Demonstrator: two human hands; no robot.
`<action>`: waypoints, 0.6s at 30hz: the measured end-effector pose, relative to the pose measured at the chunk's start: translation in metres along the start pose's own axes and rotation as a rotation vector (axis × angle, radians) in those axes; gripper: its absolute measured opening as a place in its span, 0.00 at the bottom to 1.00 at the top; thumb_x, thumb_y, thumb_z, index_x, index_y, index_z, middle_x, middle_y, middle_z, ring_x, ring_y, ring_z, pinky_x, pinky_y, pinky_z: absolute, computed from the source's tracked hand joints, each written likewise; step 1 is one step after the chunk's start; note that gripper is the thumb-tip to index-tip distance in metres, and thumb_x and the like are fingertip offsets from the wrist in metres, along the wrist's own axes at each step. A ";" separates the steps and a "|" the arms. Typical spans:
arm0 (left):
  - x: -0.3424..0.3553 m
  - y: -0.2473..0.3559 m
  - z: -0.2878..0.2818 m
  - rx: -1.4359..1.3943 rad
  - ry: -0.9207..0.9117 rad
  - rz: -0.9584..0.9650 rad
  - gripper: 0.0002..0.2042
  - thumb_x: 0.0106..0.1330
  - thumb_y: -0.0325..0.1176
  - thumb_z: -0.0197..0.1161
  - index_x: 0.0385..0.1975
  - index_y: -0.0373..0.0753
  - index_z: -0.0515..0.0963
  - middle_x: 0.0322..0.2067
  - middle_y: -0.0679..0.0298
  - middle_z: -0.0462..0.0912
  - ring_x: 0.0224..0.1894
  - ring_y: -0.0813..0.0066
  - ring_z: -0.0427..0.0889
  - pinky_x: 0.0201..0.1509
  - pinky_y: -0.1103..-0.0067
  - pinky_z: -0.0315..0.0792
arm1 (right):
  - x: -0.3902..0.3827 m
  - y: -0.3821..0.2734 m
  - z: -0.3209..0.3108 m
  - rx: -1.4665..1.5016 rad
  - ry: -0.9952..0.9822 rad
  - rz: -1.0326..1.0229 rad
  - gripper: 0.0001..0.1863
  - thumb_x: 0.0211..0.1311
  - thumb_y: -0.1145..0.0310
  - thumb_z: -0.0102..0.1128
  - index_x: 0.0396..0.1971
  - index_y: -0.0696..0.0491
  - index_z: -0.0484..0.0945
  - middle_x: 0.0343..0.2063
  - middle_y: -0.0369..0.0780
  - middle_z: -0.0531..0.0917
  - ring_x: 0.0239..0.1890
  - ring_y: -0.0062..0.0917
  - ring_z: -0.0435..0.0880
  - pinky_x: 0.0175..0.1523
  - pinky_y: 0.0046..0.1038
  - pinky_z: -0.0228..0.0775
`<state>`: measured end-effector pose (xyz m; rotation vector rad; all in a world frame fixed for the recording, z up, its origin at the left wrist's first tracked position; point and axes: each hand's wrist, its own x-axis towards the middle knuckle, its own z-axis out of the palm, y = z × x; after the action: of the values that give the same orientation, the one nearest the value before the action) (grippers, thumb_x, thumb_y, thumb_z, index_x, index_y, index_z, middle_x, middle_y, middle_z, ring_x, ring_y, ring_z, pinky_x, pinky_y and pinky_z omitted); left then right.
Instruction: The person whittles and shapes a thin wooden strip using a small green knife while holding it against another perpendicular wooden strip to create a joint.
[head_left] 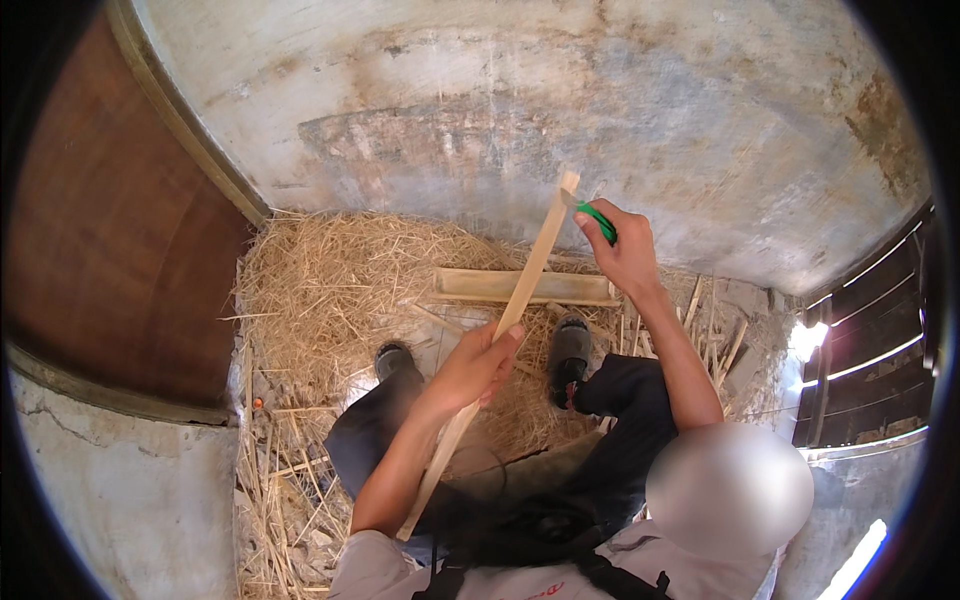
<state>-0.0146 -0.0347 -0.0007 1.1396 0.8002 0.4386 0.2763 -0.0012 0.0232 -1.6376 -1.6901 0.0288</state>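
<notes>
A long pale wooden strip [536, 250] slants up from my lap toward the wall, its upper end raised. My left hand [478, 365] is closed round the strip at about its middle. My right hand [620, 245] grips a green-handled blade [594, 217], whose metal part lies against the strip close to its upper end. Behind the strip, a wide channel-shaped length of split bamboo or wood [470, 284] lies crosswise on the straw, partly hidden by the strip.
Loose straw [330, 270] covers much of the floor, with thin sticks [730, 350] at both sides. My shoes [570, 350] rest among them. A stained wall [540, 100] rises ahead, a brown panel [120, 220] stands left and dark slats [865, 340] are at right.
</notes>
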 end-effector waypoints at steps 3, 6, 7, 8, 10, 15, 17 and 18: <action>0.002 -0.004 -0.002 -0.011 -0.047 -0.037 0.16 0.85 0.45 0.55 0.35 0.42 0.70 0.18 0.71 0.67 0.14 0.84 0.66 0.20 0.82 0.65 | 0.001 0.017 -0.002 0.097 0.075 0.045 0.13 0.79 0.56 0.62 0.46 0.51 0.85 0.17 0.43 0.77 0.19 0.35 0.77 0.30 0.36 0.68; 0.006 -0.006 -0.011 -0.002 0.002 -0.065 0.12 0.84 0.42 0.56 0.38 0.41 0.73 0.22 0.71 0.69 0.20 0.85 0.70 0.25 0.82 0.69 | 0.001 0.020 -0.005 0.232 0.097 0.127 0.13 0.80 0.58 0.61 0.48 0.52 0.81 0.18 0.42 0.75 0.20 0.32 0.74 0.30 0.34 0.65; 0.010 -0.008 -0.016 0.011 0.029 -0.070 0.12 0.83 0.41 0.56 0.39 0.40 0.73 0.24 0.71 0.70 0.22 0.85 0.71 0.26 0.82 0.69 | -0.001 0.021 -0.002 0.270 0.092 0.143 0.12 0.81 0.58 0.60 0.49 0.53 0.80 0.18 0.42 0.75 0.20 0.31 0.73 0.31 0.33 0.65; 0.012 -0.008 -0.019 0.024 0.057 -0.075 0.11 0.83 0.40 0.56 0.39 0.40 0.74 0.25 0.72 0.70 0.24 0.85 0.71 0.27 0.82 0.70 | -0.003 0.022 0.000 0.308 0.087 0.160 0.12 0.81 0.59 0.59 0.49 0.53 0.79 0.19 0.42 0.75 0.21 0.30 0.73 0.31 0.32 0.64; 0.012 -0.003 -0.019 0.086 0.083 0.014 0.11 0.83 0.40 0.56 0.39 0.40 0.74 0.26 0.72 0.71 0.25 0.85 0.71 0.27 0.82 0.69 | -0.008 0.023 0.005 0.280 -0.003 0.065 0.13 0.82 0.59 0.59 0.53 0.52 0.77 0.21 0.43 0.77 0.22 0.34 0.74 0.32 0.34 0.66; 0.009 0.006 -0.020 0.163 0.103 0.102 0.11 0.83 0.40 0.56 0.40 0.40 0.74 0.27 0.72 0.70 0.23 0.85 0.69 0.26 0.81 0.67 | -0.018 -0.021 0.003 0.198 -0.299 0.092 0.19 0.80 0.55 0.60 0.59 0.49 0.72 0.23 0.46 0.82 0.27 0.45 0.83 0.36 0.43 0.71; 0.009 0.010 -0.021 0.201 0.090 0.092 0.11 0.83 0.40 0.55 0.41 0.39 0.74 0.27 0.72 0.70 0.21 0.84 0.68 0.25 0.81 0.67 | -0.021 -0.031 0.005 0.103 -0.357 0.142 0.22 0.79 0.52 0.60 0.61 0.49 0.70 0.25 0.48 0.85 0.31 0.50 0.86 0.39 0.47 0.73; 0.008 0.014 -0.021 0.178 0.064 0.060 0.11 0.83 0.40 0.54 0.41 0.39 0.74 0.27 0.71 0.70 0.21 0.83 0.67 0.24 0.80 0.66 | -0.025 -0.027 0.007 0.000 -0.394 0.125 0.22 0.79 0.51 0.60 0.61 0.48 0.71 0.26 0.49 0.85 0.32 0.50 0.87 0.39 0.48 0.74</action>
<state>-0.0245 -0.0107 0.0053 1.3231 0.8763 0.4626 0.2467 -0.0237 0.0194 -1.8227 -1.8670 0.4380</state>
